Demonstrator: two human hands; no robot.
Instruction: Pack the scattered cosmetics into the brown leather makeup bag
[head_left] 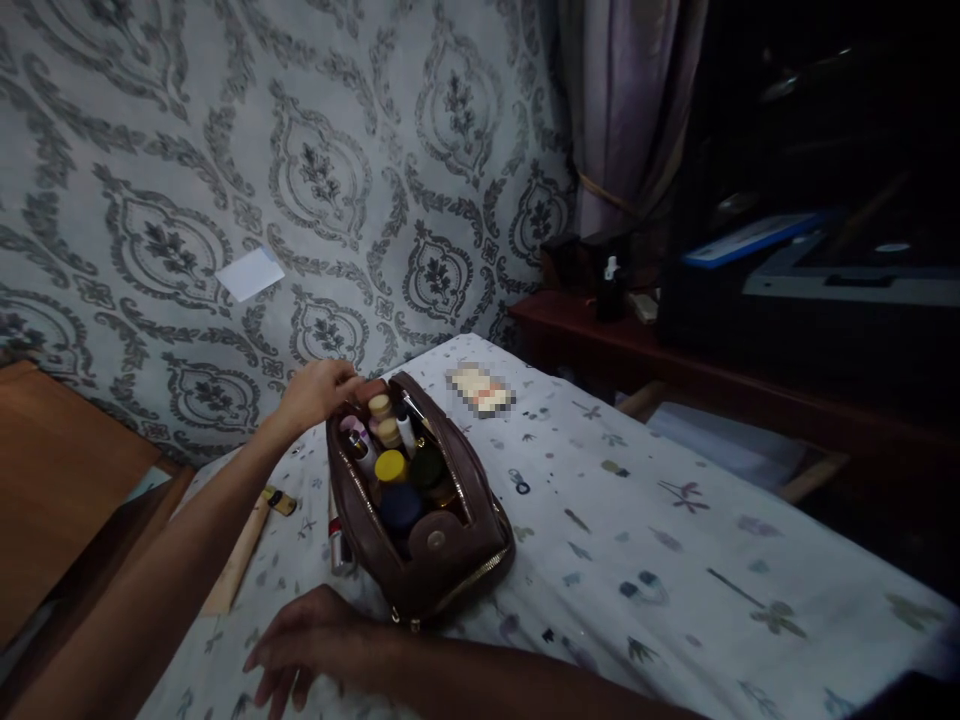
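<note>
A dark brown zip bag (450, 585) lies open on a white patterned cloth (570, 500). Inside it are a yellow-lidded jar (391, 467), a dark blue lid (402, 507), beige-capped containers (380, 406) and several tubes. My left hand (319, 392) is at the far left edge of the bag, its fingers bent and closed on the rim. My right hand (311, 645) hovers near the front left of the bag, fingers apart, holding nothing. Left of the bag lie a silver-and-red tube (340, 550) and a small yellow-and-black item (280, 500).
A pixelated card-like item (481, 390) lies beyond the bag. Orange-brown wooden furniture (67, 480) stands left. At right are a red-brown shelf (585, 325) with a dark pump bottle (610, 290), and an open drawer (724, 440). Patterned wallpaper rises behind.
</note>
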